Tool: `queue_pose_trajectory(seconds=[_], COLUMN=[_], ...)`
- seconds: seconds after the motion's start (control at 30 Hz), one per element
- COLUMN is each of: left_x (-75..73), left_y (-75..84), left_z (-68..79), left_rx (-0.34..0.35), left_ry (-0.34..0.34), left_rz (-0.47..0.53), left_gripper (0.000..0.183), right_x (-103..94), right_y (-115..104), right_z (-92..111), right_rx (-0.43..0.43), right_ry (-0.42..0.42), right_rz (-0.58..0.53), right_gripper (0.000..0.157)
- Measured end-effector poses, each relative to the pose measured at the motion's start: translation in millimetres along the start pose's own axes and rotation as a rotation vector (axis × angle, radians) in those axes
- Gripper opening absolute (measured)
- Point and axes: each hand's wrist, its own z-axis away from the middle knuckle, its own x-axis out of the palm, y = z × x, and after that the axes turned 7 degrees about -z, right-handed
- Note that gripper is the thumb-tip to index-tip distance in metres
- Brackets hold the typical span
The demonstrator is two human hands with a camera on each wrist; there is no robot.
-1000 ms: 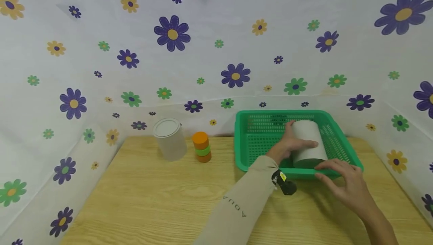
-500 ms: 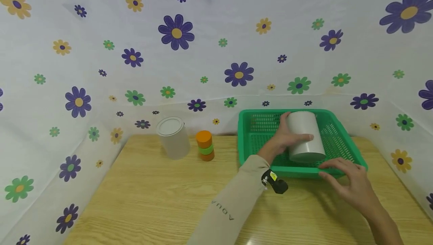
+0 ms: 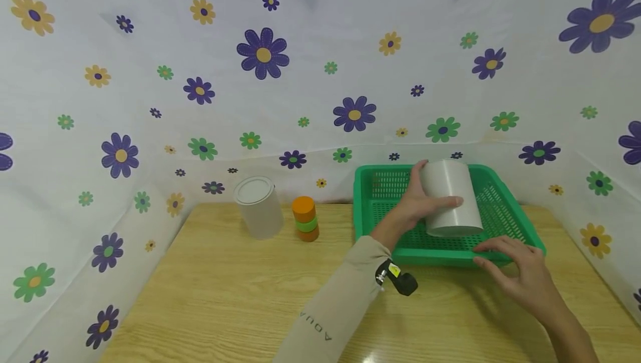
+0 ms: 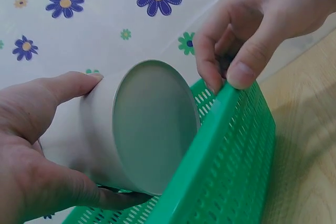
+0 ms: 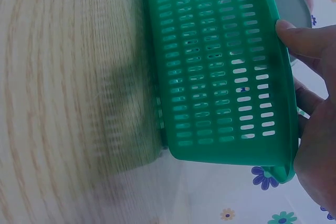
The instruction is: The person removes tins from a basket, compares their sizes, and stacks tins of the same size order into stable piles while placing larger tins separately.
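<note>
My left hand [image 3: 415, 200] grips a white cylindrical canister [image 3: 448, 193] from its left side, with the thumb across the near face. The canister leans at a tilt within the green plastic basket [image 3: 435, 256]. In the left wrist view its flat round end [image 4: 155, 129] faces the basket's near wall. My right hand [image 3: 523, 276] pinches the front rim near the right corner. From the right wrist, the thumb shows outside the slotted wall [image 5: 210, 72] and the other fingers reach over the inner side.
A second white canister with a lid [image 3: 260, 210] stands upright at the back left of the wooden table [image 3: 225, 290]. Beside it is a small orange and green stack [image 3: 305, 219]. A flower-print sheet [image 3: 300, 96] rises directly behind the basket and at the sides.
My left hand has raised the canister and drawn it up toward the back of the basket, away from the front wall. The right hand keeps its hold on the rim.
</note>
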Motion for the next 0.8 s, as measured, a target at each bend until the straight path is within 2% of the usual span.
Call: queue_pose_trajectory(seconds=[0.33, 0.8], left_x=[-16.4, -45.1], left_y=[4.6, 6.6], left_z=[19.0, 49.4], left_rx=[0.064, 0.163], left_ry=[-0.047, -0.075], left_rz=[0.07, 0.088], left_gripper=[0.099, 0.098], right_x=[0.6, 1.8], right_y=[1.8, 4.2], right_z=[0.2, 1.5], right_rx=[-0.015, -0.021], right_ry=[0.004, 0.006], right_rz=[-0.002, 0.001], right_gripper=[0.039, 0.039])
